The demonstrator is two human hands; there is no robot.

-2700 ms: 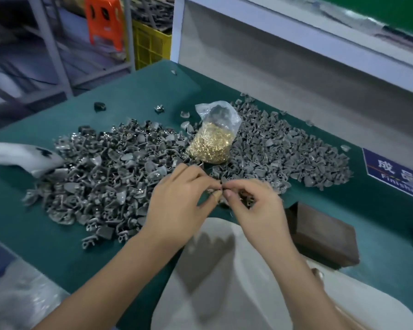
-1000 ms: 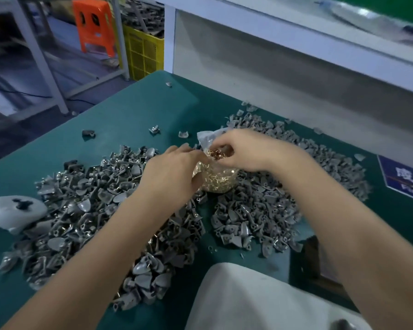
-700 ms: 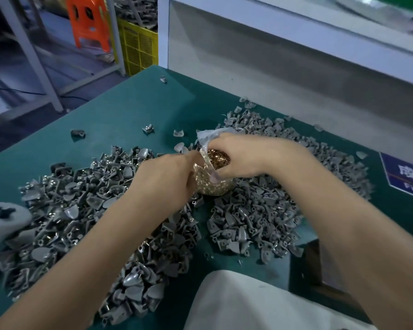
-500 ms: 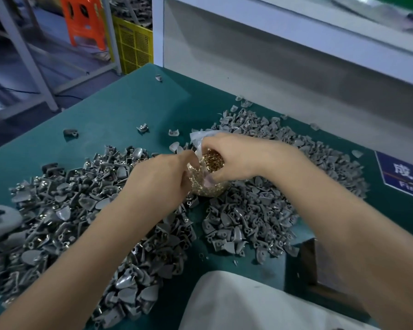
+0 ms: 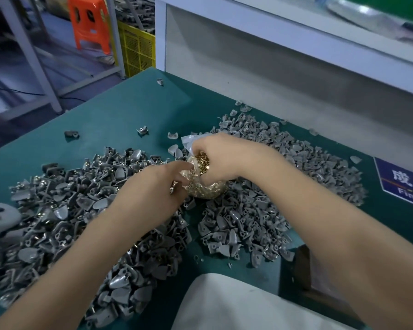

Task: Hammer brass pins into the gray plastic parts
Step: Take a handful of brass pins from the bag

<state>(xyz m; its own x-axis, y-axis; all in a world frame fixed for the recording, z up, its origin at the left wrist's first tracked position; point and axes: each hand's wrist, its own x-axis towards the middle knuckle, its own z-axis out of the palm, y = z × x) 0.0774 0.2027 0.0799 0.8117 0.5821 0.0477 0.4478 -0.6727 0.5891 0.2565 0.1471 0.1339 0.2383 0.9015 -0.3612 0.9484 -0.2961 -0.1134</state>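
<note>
On the green worktop, a small clear plastic bag of brass pins sits between two heaps of gray plastic parts. The right hand curls its fingers into the bag's open mouth around a cluster of pins. The left hand pinches the bag's near side.

Two bare forearms and hands

The left hand and right hand wear no gloves, sleeves, or rings.
</note>
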